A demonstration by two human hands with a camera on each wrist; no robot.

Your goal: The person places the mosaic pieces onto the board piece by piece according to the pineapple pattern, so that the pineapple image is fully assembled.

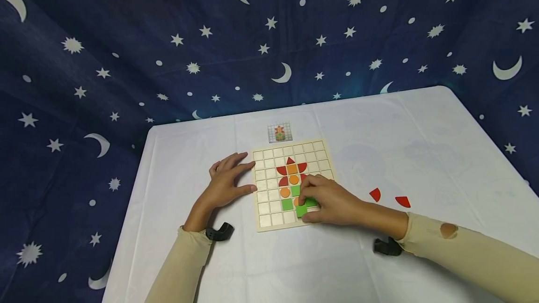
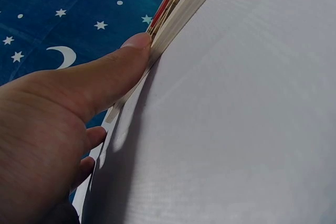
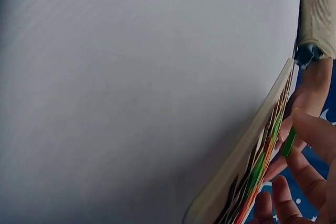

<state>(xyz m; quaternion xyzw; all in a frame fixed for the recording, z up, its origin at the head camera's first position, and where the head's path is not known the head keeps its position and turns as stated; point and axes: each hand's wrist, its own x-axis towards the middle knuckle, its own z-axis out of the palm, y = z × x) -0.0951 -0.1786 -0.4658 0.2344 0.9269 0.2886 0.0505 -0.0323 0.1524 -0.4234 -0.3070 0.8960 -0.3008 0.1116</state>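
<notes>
A square wooden grid board [image 1: 262, 208] lies on the white table with red, orange and green pieces forming a figure in its cells. My right hand [image 1: 332, 202] is over the board's lower right part, pinching a green square tile [image 3: 289, 142] between thumb and forefinger. Several pieces beneath that hand are partly hidden. Along the board's left edge rests my left hand [image 1: 227, 180], fingers spread, its thumb [image 2: 137, 51] pressing against the wooden side. An orange circle [image 1: 285, 192] and a green square [image 1: 287, 205] sit left of the right fingertips.
Just behind the board lies a small pattern card [image 1: 280, 132] with a similar coloured figure on a grid. Two red quarter-circle pieces, one nearer [image 1: 375, 194] and one farther right [image 1: 403, 201], lie on the table beyond the right wrist. A dark star-patterned cloth [image 1: 236, 27] hangs behind.
</notes>
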